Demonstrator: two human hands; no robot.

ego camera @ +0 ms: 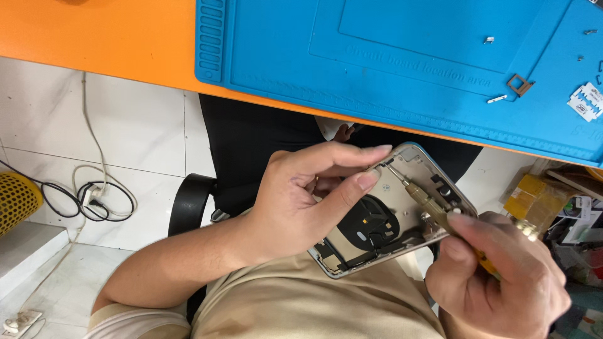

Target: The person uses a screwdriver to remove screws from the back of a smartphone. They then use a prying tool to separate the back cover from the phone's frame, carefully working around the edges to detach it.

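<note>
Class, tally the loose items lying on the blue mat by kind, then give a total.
Small metal screws or bits: 4
Brown card tray: 1
White pin-like strip: 1
White toothed blade piece: 1
Total: 7, all on the blue mat; the smallest specks are hard to identify.

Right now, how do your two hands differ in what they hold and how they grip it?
The left hand grips the opened phone housing by its edge, thumb and forefinger pinching near the top corner; the right hand holds a slim screwdriver instead. The left hand steadies the housing over the lap, while the right hand angles the screwdriver tip into that upper corner. Both hands are bare and meet at the same housing.
</note>
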